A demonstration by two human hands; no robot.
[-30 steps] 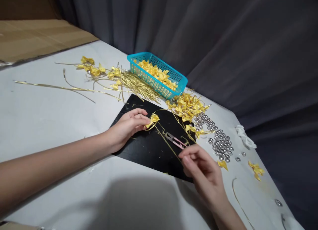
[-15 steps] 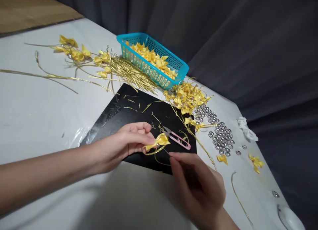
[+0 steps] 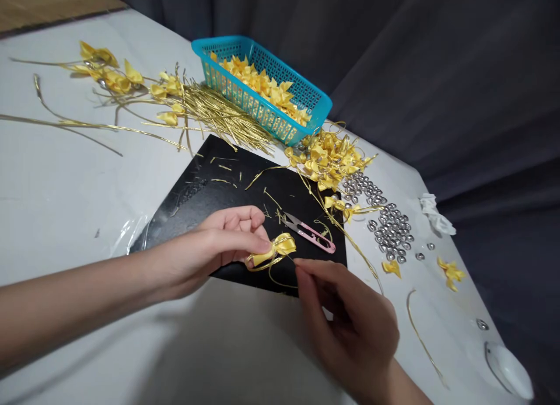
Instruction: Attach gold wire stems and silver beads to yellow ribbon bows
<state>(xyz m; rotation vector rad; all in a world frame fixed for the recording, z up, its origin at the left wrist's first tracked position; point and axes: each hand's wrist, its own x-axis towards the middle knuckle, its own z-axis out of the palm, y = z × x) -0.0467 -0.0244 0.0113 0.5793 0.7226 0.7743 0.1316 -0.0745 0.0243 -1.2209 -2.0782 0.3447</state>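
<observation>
Left hand (image 3: 234,238): thumb and fingers pinch the bow (image 3: 284,243).
Right hand (image 3: 350,314): thumb and forefinger pinch a cord (image 3: 290,257), just beside the bow.
Bow: between the hands, over the mat (image 3: 188,198).
Snips (image 3: 314,236): on the mat, beyond the bow.
Worktop (image 3: 56,212): broad at left; far edge along the curtain (image 3: 394,72).
Basket (image 3: 322,112): beyond the mat, holding yellow pieces (image 3: 273,93).

A head-worn camera is looking forward and down, close above the white table (image 3: 56,212), framing left hand (image 3: 225,241) and right hand (image 3: 354,311) low centre and facing a dark curtain (image 3: 415,84), upper right.
</observation>
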